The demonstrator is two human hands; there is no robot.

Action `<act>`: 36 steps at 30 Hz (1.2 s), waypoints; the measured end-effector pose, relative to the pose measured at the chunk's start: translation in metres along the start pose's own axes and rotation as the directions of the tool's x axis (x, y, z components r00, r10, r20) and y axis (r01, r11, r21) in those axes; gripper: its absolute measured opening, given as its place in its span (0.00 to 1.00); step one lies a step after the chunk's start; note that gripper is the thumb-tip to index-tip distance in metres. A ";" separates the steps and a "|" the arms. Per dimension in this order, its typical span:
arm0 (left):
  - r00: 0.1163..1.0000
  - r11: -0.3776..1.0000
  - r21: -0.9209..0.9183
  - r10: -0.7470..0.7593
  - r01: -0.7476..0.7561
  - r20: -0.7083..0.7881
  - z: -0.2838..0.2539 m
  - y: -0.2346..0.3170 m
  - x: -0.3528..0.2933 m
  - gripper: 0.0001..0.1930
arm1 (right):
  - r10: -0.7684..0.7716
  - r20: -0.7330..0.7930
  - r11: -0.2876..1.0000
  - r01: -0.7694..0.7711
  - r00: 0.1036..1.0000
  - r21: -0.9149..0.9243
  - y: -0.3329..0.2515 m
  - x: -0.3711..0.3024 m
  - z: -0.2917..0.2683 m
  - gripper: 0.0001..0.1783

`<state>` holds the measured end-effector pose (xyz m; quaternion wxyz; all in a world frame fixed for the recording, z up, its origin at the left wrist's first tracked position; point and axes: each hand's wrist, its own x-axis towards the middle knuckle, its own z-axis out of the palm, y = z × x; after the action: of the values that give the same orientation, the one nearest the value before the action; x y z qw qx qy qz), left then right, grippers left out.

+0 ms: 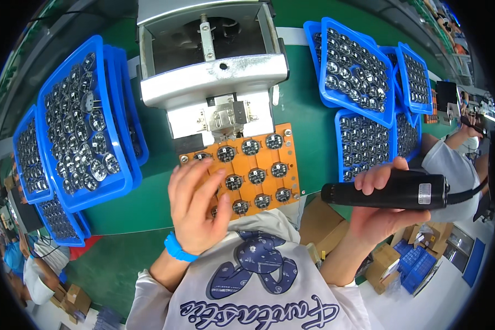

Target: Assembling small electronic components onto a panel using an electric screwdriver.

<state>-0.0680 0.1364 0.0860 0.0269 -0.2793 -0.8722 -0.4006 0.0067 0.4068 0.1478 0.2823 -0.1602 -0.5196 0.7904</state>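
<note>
In front of me lies an orange fixture plate [245, 159] with rows of small round black circuit parts [257, 176] in its recesses. My left hand [195, 203] rests over the plate's left side, fingers spread, covering part of the left column. Its fingertips are at a round part near the top left corner; whether they press on it I cannot tell. A blue band circles that wrist. On the right, my right hand [377, 201] is wrapped around a black corded electric screwdriver [390, 190], held sideways off the plate. Its bit does not show.
A silver metal machine [214, 82] stands directly beyond the plate. Stacked blue trays [115, 137] of round parts flank it on the left, and more blue trays [329, 96] on the right. The green table [165, 137] lies beneath. Cardboard boxes [380, 263] sit lower right; other people work at both edges.
</note>
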 end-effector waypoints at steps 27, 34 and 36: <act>0.964 0.971 -0.080 -0.236 0.227 -0.125 -0.001 -0.016 -0.043 0.23 | -0.193 0.041 0.981 0.194 0.980 -0.019 0.014 -0.001 0.007 0.48; 0.970 0.987 -0.012 -0.158 0.159 -0.182 0.005 -0.021 -0.045 0.22 | -0.237 0.012 0.970 0.237 0.972 -0.058 0.020 -0.005 0.004 0.48; 0.961 0.984 -0.076 -0.175 0.162 -0.213 0.007 -0.023 -0.045 0.23 | -0.237 0.019 0.970 0.237 0.971 -0.047 0.021 -0.004 0.004 0.48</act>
<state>-0.0404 0.1082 0.0536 0.0803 -0.1590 -0.8727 -0.4546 0.0022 0.3955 0.1301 0.3672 -0.0986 -0.5560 0.7391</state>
